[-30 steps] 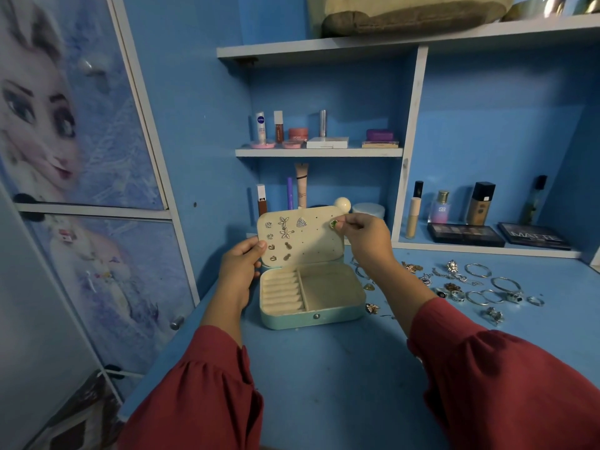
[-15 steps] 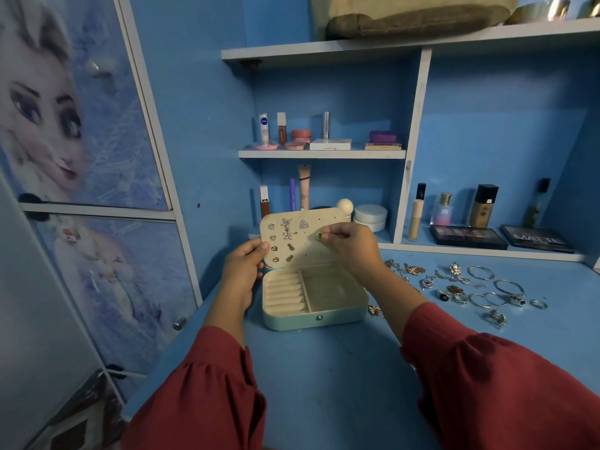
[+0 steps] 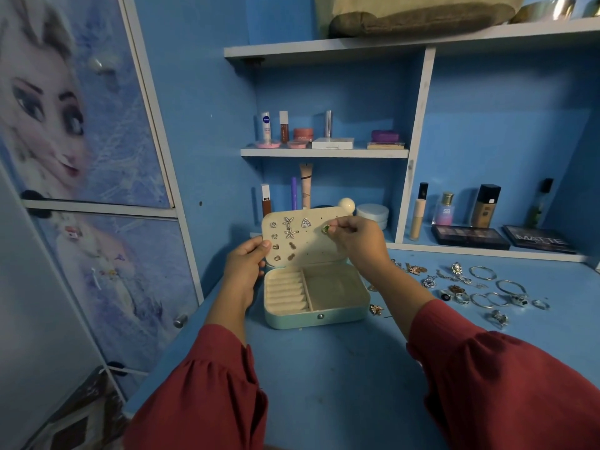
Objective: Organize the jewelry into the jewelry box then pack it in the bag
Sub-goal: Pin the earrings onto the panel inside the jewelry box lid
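A mint-green jewelry box (image 3: 316, 316) stands open on the blue desk, its cream lid (image 3: 311, 248) upright with several earrings pinned in it. My left hand (image 3: 248, 264) grips the lid's left edge. My right hand (image 3: 357, 241) pinches a small green stud earring (image 3: 325, 228) against the upper middle of the lid. The ring rolls and the open compartment in the base hold nothing. Loose rings, bangles and earrings (image 3: 480, 290) lie scattered on the desk to the right of the box. A tan bag (image 3: 418, 11) sits on the top shelf.
Cosmetics line the shelves behind the box: tubes and pots (image 3: 292, 131), bottles (image 3: 487, 206), two dark palettes (image 3: 470, 237). A white jar (image 3: 373, 214) stands just behind the lid. A wardrobe door (image 3: 81, 125) with a printed character closes off the left.
My right hand carried the green earring leftward across the lid, from near its right corner to its upper middle. The left hand kept its hold on the lid.
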`<state>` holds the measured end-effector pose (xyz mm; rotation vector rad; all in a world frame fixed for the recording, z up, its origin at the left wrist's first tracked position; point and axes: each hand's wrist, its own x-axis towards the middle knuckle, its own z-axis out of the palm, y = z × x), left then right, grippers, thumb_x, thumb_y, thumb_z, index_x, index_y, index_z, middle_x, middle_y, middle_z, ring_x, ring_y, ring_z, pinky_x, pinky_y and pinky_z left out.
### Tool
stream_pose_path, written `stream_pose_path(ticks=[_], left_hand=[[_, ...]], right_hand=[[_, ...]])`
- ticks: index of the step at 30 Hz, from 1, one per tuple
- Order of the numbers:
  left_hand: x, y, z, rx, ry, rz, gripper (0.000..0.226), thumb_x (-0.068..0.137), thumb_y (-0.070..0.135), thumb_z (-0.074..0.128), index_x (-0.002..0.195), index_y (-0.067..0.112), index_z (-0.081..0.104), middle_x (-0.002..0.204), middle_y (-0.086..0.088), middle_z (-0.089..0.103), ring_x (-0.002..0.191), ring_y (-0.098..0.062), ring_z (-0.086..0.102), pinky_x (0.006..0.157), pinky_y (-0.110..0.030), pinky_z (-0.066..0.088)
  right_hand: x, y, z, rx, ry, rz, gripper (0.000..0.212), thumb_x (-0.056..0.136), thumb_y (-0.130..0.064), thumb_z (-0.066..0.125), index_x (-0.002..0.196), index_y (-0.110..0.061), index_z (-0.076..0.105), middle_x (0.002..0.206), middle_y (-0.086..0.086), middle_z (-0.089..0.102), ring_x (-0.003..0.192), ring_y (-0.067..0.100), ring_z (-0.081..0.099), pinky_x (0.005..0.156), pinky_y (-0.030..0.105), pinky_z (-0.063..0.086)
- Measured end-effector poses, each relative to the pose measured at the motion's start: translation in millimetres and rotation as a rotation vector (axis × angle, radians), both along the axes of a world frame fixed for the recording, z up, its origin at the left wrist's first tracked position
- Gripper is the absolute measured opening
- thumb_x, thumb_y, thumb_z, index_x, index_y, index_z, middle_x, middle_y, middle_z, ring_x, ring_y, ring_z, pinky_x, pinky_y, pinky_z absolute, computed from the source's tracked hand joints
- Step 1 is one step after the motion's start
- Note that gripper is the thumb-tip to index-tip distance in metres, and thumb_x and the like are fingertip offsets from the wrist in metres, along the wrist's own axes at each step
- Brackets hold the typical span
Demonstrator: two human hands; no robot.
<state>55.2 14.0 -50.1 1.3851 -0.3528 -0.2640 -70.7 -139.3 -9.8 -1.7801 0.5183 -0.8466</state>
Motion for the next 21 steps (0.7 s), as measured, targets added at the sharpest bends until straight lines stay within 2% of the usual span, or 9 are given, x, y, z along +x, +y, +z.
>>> stream_pose_path(ticks=[3, 8, 14, 21], left_hand=[[-0.2, 0.0, 0.6, 0.01, -0.001, -0.002, 0.023, 0.094, 0.015, 0.059, 0.115, 0.017, 0.066, 0.089, 0.0, 0.066, 0.064, -0.007, 0.045, 0.058, -0.02, 0.042], [0.5, 0.2, 0.2, 0.009, -0.001, -0.002, 0.025, 0.093, 0.015, 0.059, 0.117, 0.016, 0.066, 0.093, -0.002, 0.066, 0.064, -0.007, 0.044, 0.059, -0.021, 0.041], [0.5, 0.5, -0.1, 0.015, -0.012, -0.005, 0.026, 0.094, 0.015, 0.058, 0.118, 0.015, 0.065, 0.092, -0.002, 0.065, 0.064, -0.006, 0.044, 0.059, -0.021, 0.041], [0.8, 0.6, -0.4, 0.013, -0.001, -0.008, 0.026, 0.094, 0.015, 0.058, 0.118, 0.015, 0.066, 0.089, -0.001, 0.065, 0.063, -0.006, 0.045, 0.059, -0.021, 0.041]], right_hand=[[-1.9, -0.5, -2.3, -0.015, 0.022, 0.002, 0.003, 0.086, -0.02, 0.07, 0.084, -0.022, 0.069, 0.079, -0.01, 0.066, 0.077, 0.003, 0.058, 0.083, 0.029, 0.051], [-3.1, -0.3, -7.0, -0.032, 0.03, 0.014, 0.005, 0.086, -0.021, 0.07, 0.089, -0.019, 0.071, 0.078, -0.011, 0.066, 0.072, 0.0, 0.056, 0.071, 0.018, 0.047], [-1.3, 1.6, -7.9, -0.01, 0.013, 0.031, 0.003, 0.085, -0.019, 0.071, 0.086, -0.022, 0.071, 0.078, -0.01, 0.067, 0.075, 0.003, 0.057, 0.08, 0.025, 0.049], [1.0, 2.1, -2.6, -0.024, -0.021, -0.04, 0.003, 0.088, -0.02, 0.068, 0.087, -0.022, 0.069, 0.077, -0.013, 0.063, 0.072, 0.0, 0.053, 0.077, 0.026, 0.047]])
